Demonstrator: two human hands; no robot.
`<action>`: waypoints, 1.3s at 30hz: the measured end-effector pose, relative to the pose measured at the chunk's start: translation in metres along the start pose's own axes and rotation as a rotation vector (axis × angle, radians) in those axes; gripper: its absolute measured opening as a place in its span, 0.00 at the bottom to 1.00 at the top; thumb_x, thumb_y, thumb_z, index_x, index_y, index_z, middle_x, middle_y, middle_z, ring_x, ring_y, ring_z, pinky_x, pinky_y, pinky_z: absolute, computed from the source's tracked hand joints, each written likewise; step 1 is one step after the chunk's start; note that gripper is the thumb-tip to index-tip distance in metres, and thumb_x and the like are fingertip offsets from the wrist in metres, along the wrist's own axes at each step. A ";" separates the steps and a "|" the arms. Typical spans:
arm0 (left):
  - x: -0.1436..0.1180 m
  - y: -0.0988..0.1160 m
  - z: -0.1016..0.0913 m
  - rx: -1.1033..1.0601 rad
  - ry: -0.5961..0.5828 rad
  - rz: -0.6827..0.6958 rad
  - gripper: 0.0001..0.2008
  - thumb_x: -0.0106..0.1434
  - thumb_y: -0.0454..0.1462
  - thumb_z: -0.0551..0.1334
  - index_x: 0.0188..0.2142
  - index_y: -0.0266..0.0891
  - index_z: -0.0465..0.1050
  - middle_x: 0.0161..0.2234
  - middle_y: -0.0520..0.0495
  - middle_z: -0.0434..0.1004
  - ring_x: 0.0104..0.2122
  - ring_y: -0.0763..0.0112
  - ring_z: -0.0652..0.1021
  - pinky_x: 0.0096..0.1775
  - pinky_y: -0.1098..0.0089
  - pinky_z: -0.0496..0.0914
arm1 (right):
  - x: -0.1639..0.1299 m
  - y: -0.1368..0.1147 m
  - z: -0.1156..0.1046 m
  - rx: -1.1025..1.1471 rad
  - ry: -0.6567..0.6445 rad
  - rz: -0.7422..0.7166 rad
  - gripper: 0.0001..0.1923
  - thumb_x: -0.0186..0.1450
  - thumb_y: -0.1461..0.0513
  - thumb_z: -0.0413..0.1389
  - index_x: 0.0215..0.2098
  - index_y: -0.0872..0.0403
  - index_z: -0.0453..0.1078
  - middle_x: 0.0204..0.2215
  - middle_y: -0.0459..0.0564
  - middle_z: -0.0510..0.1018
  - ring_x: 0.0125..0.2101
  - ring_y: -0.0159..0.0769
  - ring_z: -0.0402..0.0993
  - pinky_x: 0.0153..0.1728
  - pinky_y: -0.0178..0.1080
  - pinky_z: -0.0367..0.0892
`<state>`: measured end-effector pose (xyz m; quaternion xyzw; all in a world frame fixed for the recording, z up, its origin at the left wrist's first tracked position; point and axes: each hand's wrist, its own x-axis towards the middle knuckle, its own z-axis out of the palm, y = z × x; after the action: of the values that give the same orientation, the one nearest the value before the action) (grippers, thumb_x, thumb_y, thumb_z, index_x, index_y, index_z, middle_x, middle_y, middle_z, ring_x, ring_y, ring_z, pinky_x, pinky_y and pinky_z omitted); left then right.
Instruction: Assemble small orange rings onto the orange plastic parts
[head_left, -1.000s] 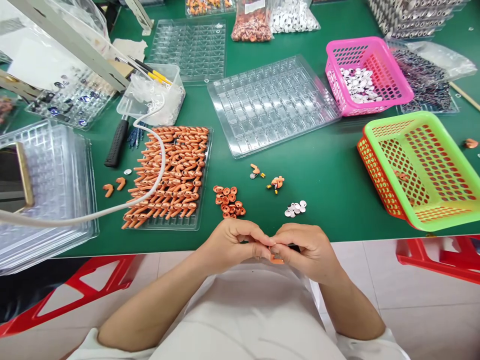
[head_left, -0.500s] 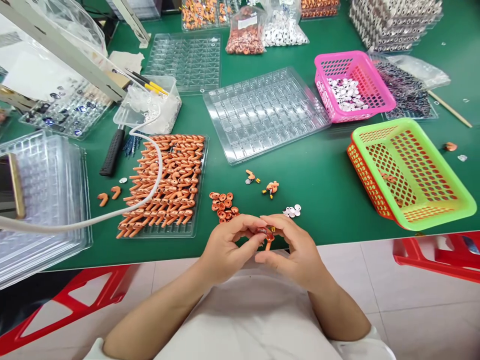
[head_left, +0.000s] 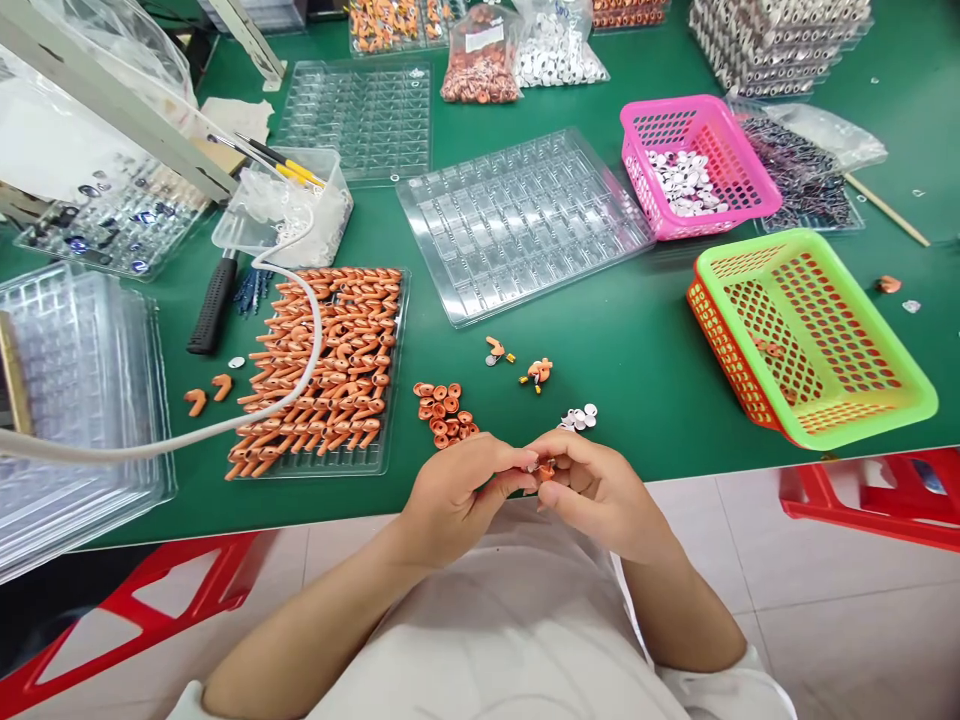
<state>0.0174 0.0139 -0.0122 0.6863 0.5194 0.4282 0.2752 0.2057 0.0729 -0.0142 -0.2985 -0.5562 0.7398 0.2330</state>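
At the table's front edge, my right hand (head_left: 604, 490) holds an orange earbud shell (head_left: 547, 472) between thumb and fingers. My left hand (head_left: 461, 495) is closed in a pinch against the shell, thumb and index finger on a small part too hidden to name. Just beyond the left hand lies a pile of orange earbud caps (head_left: 442, 408). White discs (head_left: 579, 417) sit beyond the right hand. Farther out are two orange earbud pieces with small parts attached, one nearer (head_left: 538, 374) and one to its left (head_left: 496, 350).
On the left, a clear tray holds rows of orange earbud shells (head_left: 322, 370), crossed by a white cable (head_left: 318, 330). A vacant clear tray (head_left: 525, 225) lies mid-table. To the right stand a pink basket (head_left: 701, 105) of white pieces and a green basket (head_left: 885, 330).
The orange shell has turned and its stem no longer shows below my fingers. My left fingertips have closed in a tighter pinch. The view has shifted slightly.
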 end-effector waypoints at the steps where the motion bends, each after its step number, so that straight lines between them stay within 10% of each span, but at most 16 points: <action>1: 0.000 -0.001 0.000 0.011 0.002 0.034 0.10 0.65 0.27 0.62 0.45 0.40 0.73 0.32 0.52 0.83 0.31 0.75 0.79 0.36 0.75 0.72 | 0.000 0.000 -0.001 0.022 -0.007 0.029 0.09 0.66 0.65 0.58 0.45 0.53 0.72 0.38 0.49 0.74 0.37 0.35 0.72 0.36 0.35 0.72; 9: -0.006 -0.005 0.005 0.129 -0.009 0.239 0.14 0.65 0.24 0.60 0.49 0.35 0.70 0.37 0.43 0.81 0.35 0.69 0.76 0.37 0.70 0.72 | 0.002 0.001 0.000 -0.030 0.070 0.134 0.01 0.66 0.65 0.56 0.35 0.52 0.67 0.32 0.45 0.72 0.30 0.33 0.71 0.28 0.34 0.67; 39: -0.008 -0.005 0.015 0.448 0.038 0.171 0.09 0.65 0.27 0.61 0.45 0.34 0.71 0.32 0.44 0.80 0.31 0.66 0.77 0.32 0.67 0.73 | 0.005 0.005 0.017 -0.595 0.252 -0.088 0.09 0.62 0.68 0.51 0.27 0.52 0.57 0.24 0.41 0.63 0.23 0.29 0.59 0.24 0.34 0.56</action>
<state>0.0275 0.0093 -0.0262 0.7636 0.5466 0.3367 0.0690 0.1900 0.0635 -0.0160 -0.4182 -0.7272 0.4913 0.2343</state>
